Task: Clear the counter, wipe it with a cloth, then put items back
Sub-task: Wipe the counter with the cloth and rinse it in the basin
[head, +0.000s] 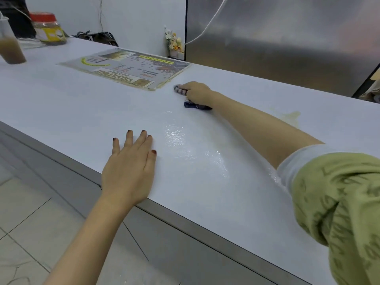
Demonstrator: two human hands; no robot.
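Nearest us, at the lower right of the frame, our green sleeve (339,202) runs into the forearm that reaches up toward mid-frame, where our right hand (197,92) is closed over the cloth (191,102), pressing it flat to the counter (82,103). Bunched under the palm, the cloth shows a checked edge at the fingertips and a dark fold by the wrist, so its long axis appears to run from upper left to lower right, roughly along the forearm. We judge it soft, light and damp, best held by palming the bunched middle. Our left hand (129,167) lies open and flat at the near counter edge, holding nothing. Wet streaks (174,136) shine between the hands. Just left of the cloth sits a laminated menu (127,68); a yellowish stain (292,116) lies right of the forearm. A drink cup (10,48) and red-lidded jar (49,29) stand at upper left.
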